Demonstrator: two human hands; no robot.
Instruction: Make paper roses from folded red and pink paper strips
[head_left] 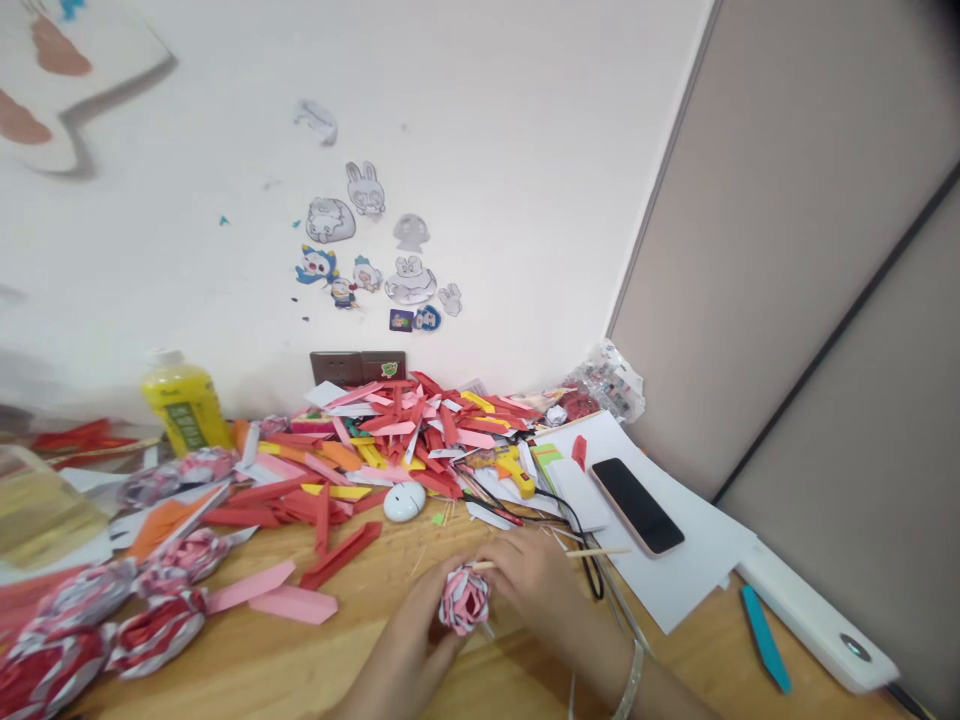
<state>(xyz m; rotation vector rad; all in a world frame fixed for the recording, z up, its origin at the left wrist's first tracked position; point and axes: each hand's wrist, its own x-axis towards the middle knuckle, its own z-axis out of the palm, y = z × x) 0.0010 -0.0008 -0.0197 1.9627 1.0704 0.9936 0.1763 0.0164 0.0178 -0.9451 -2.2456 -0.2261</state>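
Note:
My left hand and my right hand are closed from both sides around a small red, pink and white paper rose just above the wooden table. A thin wooden stick runs from the rose past my right fingers toward the right. My right wrist wears a silver bangle.
A heap of red, pink, orange and yellow folded paper strips lies behind. Finished paper roses sit at left, with a yellow bottle. A white mouse, yellow glue gun, phone on white sheets and a blue knife lie right.

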